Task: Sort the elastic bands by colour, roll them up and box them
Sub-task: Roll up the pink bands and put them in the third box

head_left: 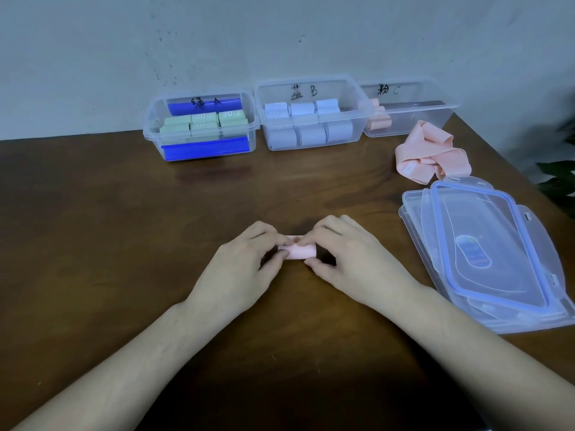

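Pink elastic band (298,252): pale pink, matte, wound into a short tight cylinder lying on its side, mid-table (124,244) toward the near edge. Left hand (239,272) pinches its left end, right hand (348,259) its right end, fingers curled over the top, thumbs on the near side.

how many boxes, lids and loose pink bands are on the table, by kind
clear boxes: 3 (A with green rolls, B with blue rolls, C with pink rolls)
stacked lids: at least 2, exact count unclear
unrolled pink bands: 1 pile
pink roll held by both hands: 1
total: at least 7
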The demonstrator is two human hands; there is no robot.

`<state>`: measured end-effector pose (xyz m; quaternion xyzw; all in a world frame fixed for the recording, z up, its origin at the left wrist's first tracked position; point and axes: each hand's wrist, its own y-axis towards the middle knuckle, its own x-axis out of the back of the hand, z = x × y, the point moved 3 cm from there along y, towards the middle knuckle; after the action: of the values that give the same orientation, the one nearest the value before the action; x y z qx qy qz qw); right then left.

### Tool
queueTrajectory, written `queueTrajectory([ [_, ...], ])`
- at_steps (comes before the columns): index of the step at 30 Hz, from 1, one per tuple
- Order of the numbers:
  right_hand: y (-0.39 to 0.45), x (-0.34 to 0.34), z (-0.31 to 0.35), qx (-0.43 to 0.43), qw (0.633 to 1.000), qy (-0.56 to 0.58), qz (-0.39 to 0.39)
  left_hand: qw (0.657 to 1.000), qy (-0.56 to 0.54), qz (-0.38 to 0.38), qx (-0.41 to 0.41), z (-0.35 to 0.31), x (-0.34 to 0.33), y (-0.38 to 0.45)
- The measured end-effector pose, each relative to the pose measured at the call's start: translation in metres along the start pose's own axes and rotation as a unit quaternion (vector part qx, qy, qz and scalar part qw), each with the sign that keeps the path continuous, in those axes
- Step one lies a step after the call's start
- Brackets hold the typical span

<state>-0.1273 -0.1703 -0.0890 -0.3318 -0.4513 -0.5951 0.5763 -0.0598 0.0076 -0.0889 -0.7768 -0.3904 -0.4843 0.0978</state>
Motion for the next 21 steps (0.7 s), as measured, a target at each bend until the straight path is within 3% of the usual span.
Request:
queueTrajectory([
  [8, 0.006, 0.002, -0.002, -0.016, 1.0, -0.006, -0.015, 0.995, 0.084, -0.003, -0.06, -0.004, -0.001, 0.002],
  [21, 0.023, 0.015, 0.001, -0.061, 0.998, 0.027, -0.002, 0.99, 0.134, -0.013, -0.05, -0.008, 0.002, 0.032],
])
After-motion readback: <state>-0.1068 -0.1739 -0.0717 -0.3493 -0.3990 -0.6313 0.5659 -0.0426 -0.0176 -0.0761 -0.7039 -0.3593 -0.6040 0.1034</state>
